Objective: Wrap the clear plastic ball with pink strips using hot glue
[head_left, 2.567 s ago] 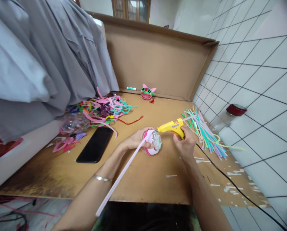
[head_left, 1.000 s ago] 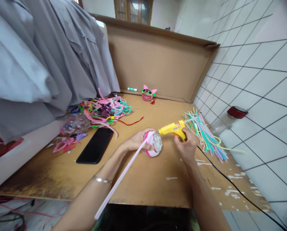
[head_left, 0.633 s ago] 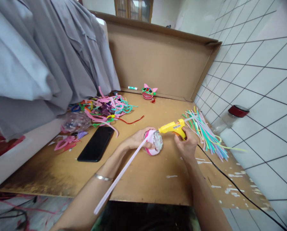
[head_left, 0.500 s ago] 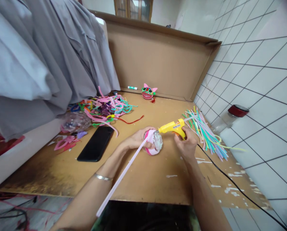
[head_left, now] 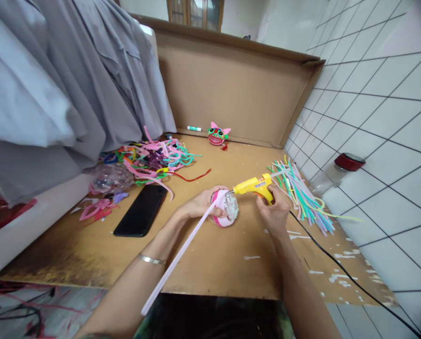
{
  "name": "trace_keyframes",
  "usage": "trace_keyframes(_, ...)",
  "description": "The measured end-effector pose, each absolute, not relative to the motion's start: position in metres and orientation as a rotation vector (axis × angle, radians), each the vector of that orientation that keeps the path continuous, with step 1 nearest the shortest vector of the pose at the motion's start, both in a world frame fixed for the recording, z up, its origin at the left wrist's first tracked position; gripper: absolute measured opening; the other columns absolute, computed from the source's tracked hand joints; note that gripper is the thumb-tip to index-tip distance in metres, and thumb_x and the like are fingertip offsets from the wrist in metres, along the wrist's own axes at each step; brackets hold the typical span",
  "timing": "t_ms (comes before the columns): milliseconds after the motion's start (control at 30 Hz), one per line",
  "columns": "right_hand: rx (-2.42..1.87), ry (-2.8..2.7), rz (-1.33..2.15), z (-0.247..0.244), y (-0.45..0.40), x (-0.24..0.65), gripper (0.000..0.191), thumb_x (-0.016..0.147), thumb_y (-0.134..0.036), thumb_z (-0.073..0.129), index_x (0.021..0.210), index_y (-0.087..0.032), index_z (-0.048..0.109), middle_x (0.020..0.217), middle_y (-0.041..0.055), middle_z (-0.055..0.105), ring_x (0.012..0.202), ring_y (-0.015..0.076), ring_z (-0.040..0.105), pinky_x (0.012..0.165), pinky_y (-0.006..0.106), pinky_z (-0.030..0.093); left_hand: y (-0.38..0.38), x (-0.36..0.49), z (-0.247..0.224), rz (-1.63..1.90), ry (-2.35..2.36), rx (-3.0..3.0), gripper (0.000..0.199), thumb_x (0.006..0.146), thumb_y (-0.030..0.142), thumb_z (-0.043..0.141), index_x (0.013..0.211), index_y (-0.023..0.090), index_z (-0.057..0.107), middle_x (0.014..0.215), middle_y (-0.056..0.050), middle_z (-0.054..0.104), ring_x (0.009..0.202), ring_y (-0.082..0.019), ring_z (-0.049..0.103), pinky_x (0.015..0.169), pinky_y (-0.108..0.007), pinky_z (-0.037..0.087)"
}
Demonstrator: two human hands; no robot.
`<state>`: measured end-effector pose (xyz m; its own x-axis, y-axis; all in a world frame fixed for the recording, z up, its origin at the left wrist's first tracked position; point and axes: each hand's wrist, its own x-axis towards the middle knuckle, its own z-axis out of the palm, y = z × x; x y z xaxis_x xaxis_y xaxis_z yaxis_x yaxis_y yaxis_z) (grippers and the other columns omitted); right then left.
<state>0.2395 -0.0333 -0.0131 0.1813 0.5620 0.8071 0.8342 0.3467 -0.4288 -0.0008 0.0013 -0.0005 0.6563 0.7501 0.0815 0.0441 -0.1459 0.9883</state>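
Note:
My left hand (head_left: 204,202) is closed around a small clear plastic piece (head_left: 231,208) wrapped with pink and pale pink pipe cleaner, held just above the table. A long pale pink pipe cleaner (head_left: 180,256) runs from it down toward the lower left. In my right hand (head_left: 274,209) is a yellow glue gun (head_left: 253,185), its metal nozzle at the upper edge of the wrapped piece. Whether the nozzle touches it is too small to tell. A clear glue stick projects from the gun's back.
Tangled pipe cleaners (head_left: 161,155) and a black phone (head_left: 140,210) lie left. A pipe-cleaner bundle (head_left: 304,197), a red-lidded jar (head_left: 337,169) and the gun's black cord (head_left: 337,263) are right. A pink-eared figure (head_left: 216,136) and a glue tube (head_left: 194,128) stand near the cardboard wall (head_left: 228,84).

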Motion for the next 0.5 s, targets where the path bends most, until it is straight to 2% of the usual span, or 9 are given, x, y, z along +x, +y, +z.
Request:
trace_keyframes(300, -1.354, -1.475, -0.259, -0.0155, -0.0339, 0.238, 0.024, 0.072, -0.031, 0.057, 0.092, -0.019, 0.064, 0.083, 0.005, 0.069, 0.067, 0.0187, 0.061, 0.068, 0.033, 0.053, 0.0011, -0.0004, -0.0002, 0.695, 0.657, 1.586, 0.073, 0.054, 0.031, 0.082, 0.118, 0.015, 0.051, 0.093, -0.001, 0.06, 0.079, -0.014, 0.055, 0.073, -0.026, 0.046)
trace_keyframes(500, -1.399, -1.374, -0.068, -0.0146, -0.0317, 0.2352, 0.03, 0.068, -0.036, 0.061, 0.092, -0.018, 0.064, 0.08, 0.0043, 0.068, 0.064, 0.0178, 0.059, 0.063, 0.031, 0.052, 0.0007, -0.0008, 0.0005, 0.697, 0.666, 1.594, 0.071, 0.054, 0.032, 0.082, 0.115, 0.015, 0.051, 0.093, -0.001, 0.06, 0.08, -0.014, 0.054, 0.073, -0.026, 0.047)
